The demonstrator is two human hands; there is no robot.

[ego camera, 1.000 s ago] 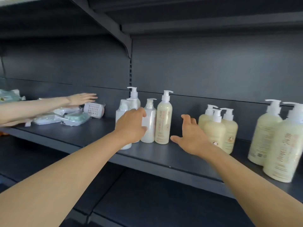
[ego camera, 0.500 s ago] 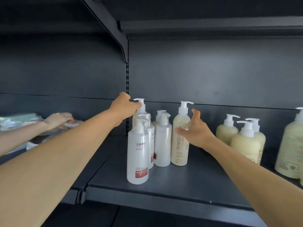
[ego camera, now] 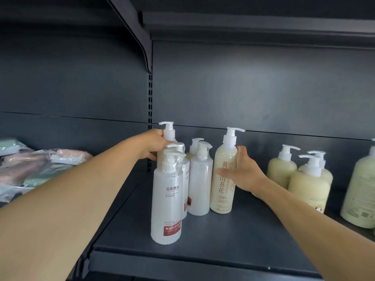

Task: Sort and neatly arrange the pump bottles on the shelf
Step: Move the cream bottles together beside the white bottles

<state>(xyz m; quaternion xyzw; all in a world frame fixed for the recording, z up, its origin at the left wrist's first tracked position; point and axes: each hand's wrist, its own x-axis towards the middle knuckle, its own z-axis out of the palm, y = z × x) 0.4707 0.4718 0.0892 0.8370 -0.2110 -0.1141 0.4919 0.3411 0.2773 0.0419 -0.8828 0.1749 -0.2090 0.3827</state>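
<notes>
From the head camera: both bare arms are reaching onto the dark grey metal shelf (ego camera: 203,250). The left hand (ego camera: 151,144), up at about ten o'clock of the bottle cluster, has its fingers curled round the neck of the rear white pump bottle (ego camera: 169,131), just under its pump head. The right hand (ego camera: 241,173), at three o'clock of the cluster, grips the tall cream pump bottle with Chinese lettering (ego camera: 222,179), thumb across the front label, fingers wrapped round the far side near the shoulder. That bottle stands upright on the shelf. Nearest the shelf's front edge, at seven o'clock of the cream one, stands a tall translucent white conditioner bottle with a red label band (ego camera: 166,207), plastic film over its pump. Just behind it, touching, sits a second white bottle with a red label (ego camera: 185,179), and beside that a plain frosted white bottle (ego camera: 199,185), with a pale pump bottle (ego camera: 193,147) peeping out behind. Over at three o'clock, well apart, a group of squat pale yellow pump bottles (ego camera: 308,185) stands together, and a larger pale green bottle (ego camera: 361,191) sits at the right edge. Far at nine o'clock lie soft plastic-wrapped packets (ego camera: 40,165) in a blurred heap.
</notes>
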